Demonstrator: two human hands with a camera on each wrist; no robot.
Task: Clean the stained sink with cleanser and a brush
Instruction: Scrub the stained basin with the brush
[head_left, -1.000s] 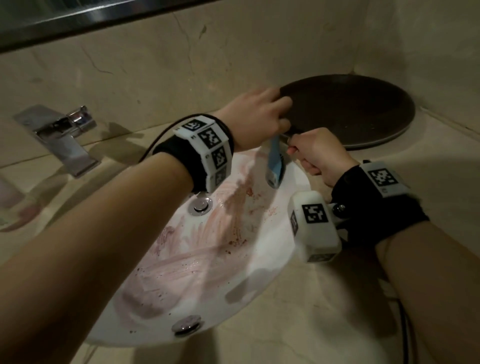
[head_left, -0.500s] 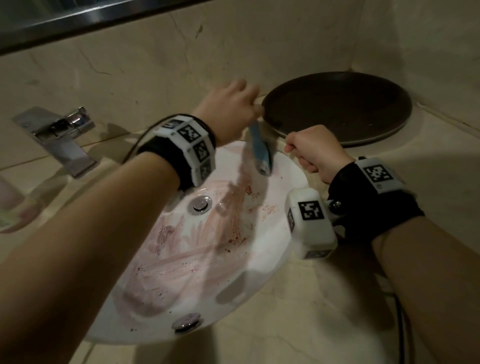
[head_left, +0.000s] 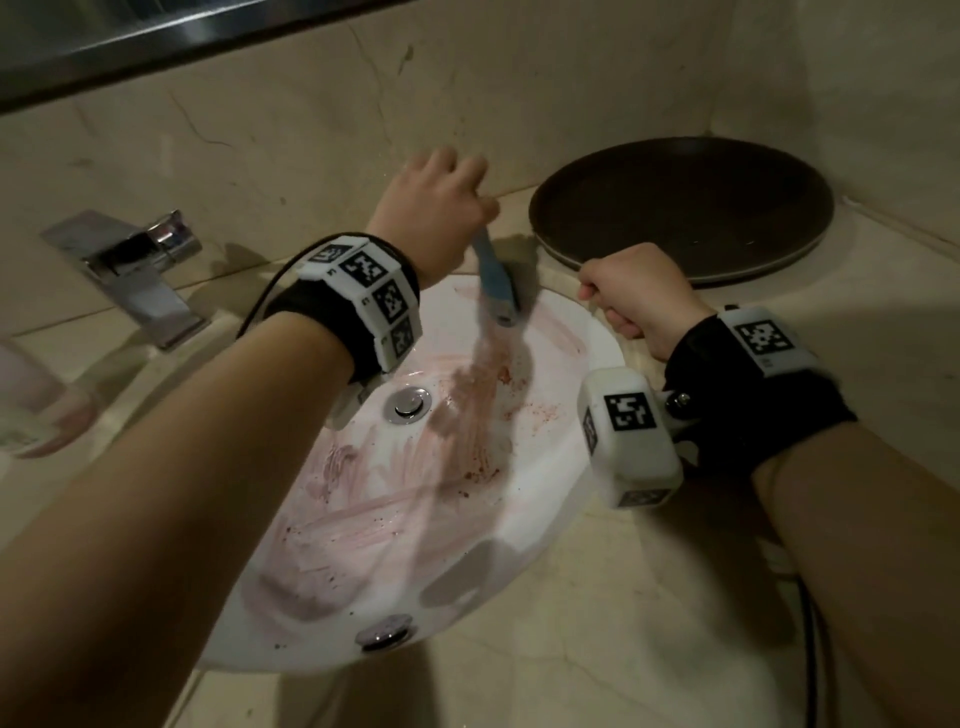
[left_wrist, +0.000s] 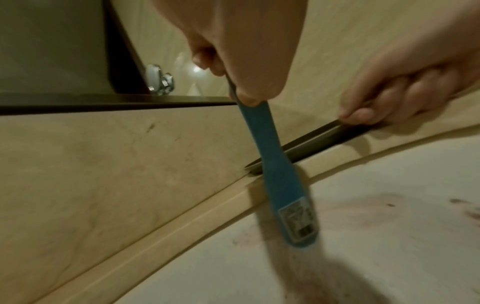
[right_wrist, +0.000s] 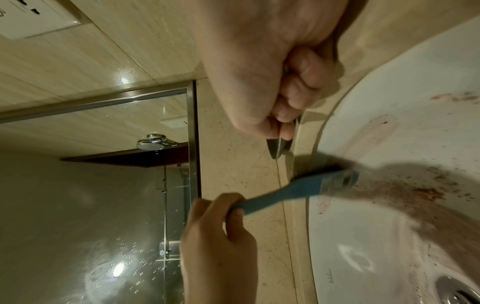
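The white sink (head_left: 587, 338) has pink-red smears and specks (head_left: 467, 395) over its bowl. My left hand (head_left: 431, 208) grips the handle of a blue brush (head_left: 498, 291), whose head points down at the sink's far rim and looks motion-blurred. The left wrist view shows the brush (left_wrist: 283, 185) with a label near its tip, just above a stain. My right hand (head_left: 634, 301) is curled at the sink's right rim, its fingers (left_wrist: 363, 115) closed on the near rim of a dark round plate (head_left: 680, 208). No cleanser bottle shows clearly.
A chrome faucet (head_left: 135, 270) stands at the back left of the marble counter. The drain (head_left: 408, 402) sits mid-bowl, a metal overflow cap (head_left: 387, 631) at the near edge. A pinkish container (head_left: 31, 405) is at far left. The wall is close behind.
My left hand has carried the brush leftward and farther back, from beside my right hand to the sink's far rim. My right hand has stayed at the plate's rim.
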